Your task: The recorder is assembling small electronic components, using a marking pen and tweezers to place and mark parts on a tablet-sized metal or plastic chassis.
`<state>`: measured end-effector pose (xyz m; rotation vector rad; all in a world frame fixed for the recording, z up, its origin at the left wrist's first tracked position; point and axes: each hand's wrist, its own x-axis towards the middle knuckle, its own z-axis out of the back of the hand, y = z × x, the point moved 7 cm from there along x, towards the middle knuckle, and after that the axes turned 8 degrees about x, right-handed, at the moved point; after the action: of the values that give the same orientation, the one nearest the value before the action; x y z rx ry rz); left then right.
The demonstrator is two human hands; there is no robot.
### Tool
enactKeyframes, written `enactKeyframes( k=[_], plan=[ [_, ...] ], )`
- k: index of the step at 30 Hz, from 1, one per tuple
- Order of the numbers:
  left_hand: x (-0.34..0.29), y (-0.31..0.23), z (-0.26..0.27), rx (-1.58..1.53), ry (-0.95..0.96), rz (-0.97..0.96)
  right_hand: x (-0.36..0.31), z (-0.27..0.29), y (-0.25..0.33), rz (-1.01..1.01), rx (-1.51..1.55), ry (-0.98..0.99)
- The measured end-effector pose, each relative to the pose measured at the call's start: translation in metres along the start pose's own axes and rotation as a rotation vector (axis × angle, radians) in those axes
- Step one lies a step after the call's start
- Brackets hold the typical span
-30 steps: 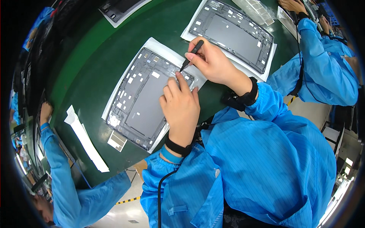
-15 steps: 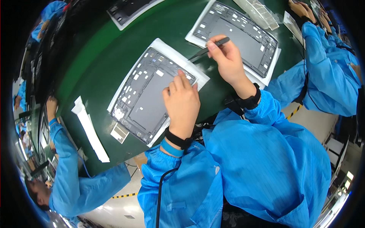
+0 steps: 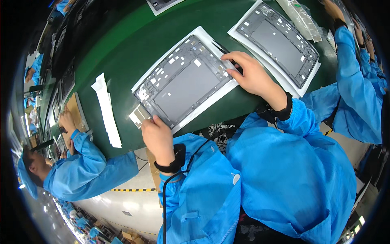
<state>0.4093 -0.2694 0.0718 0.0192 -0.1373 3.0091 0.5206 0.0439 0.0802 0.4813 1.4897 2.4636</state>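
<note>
**Two hands at the edges of a grey frame on a green bench**

Nearest the camera are the person's own blue sleeves, each ending in a black wrist strap. The left hand (image 3: 157,136) rests at the near-left corner of the dark grey tablet frame (image 3: 185,81), its fingers curled down onto the edge of the white sheet (image 3: 227,87) that lies under the frame; whether they pinch the sheet or only press on it cannot be told. Just beside that hand, to its left, lies a small beige label (image 3: 138,116), touching the corner of the sheet.

The right hand (image 3: 250,75) lies on the far-right edge of the same frame, fingers bent and close together, thumb and forefinger closed on a thin black tool (image 3: 221,48) that slants across the sheet's corner. The frame sits flat in the middle of the green table (image 3: 122,44), tilted against the bench edge, with small white patches spread over its inner face.

Left of the frame, well apart from it, lies a long white paper strip (image 3: 106,110). Farther right, beyond the right hand, a second grey frame (image 3: 280,42) rests on its own white sheet, and past it a clear plastic bag (image 3: 302,18).

At the left rim a co-worker's sleeve (image 3: 91,162) reaches to the bench; at the right rim another co-worker's blue sleeve (image 3: 353,81) stretches toward the far end.
</note>
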Motion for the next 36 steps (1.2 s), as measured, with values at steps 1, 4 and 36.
enactKeyframes(
  k=[1,4,36],
  plan=[
    [-0.001,-0.004,-0.001,0.041,-0.046,-0.069,0.0,0.0,0.0,0.019,0.003,0.0],
    [0.005,-0.004,0.005,-0.033,-0.007,-0.06,0.0,-0.002,0.003,0.021,-0.038,0.018],
    [0.447,-0.127,0.015,-0.642,0.251,-0.426,-0.013,0.008,-0.006,0.076,0.116,-0.103]
  ],
)
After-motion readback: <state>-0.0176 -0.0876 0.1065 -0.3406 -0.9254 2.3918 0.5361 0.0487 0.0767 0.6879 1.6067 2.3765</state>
